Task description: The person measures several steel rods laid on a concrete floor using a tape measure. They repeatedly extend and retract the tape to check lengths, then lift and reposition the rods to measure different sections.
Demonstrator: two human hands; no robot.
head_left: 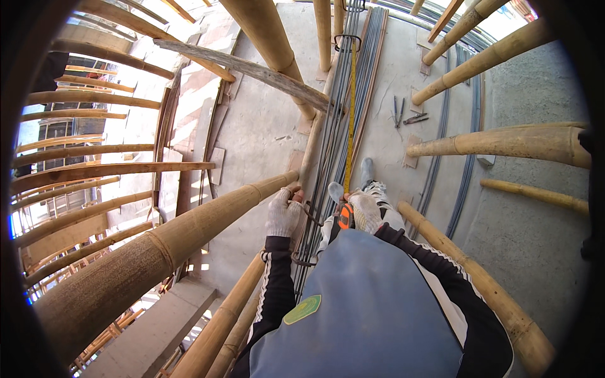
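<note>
My right hand [367, 211], in a white knit glove, grips an orange and black tape measure [344, 217]. Its yellow tape [351, 120] runs out far ahead along a bundle of long steel bars [329, 135]. At the far end the tape reaches a dark bent steel loop [347, 43] around the bars. My left hand [283, 213], gloved with bare fingertips, is curled beside the bundle's left side. Close to those fingers is a dark bent steel rod [311, 214]; whether they hold it is hidden.
A thick bamboo pole [170, 249] slants up close on my left. More bamboo posts [498, 145] stand on the right, and a grey plank [246, 70] crosses ahead. Pliers-like tools [398, 112] lie on the concrete floor [258, 135]. Further steel bars [463, 157] lie to the right.
</note>
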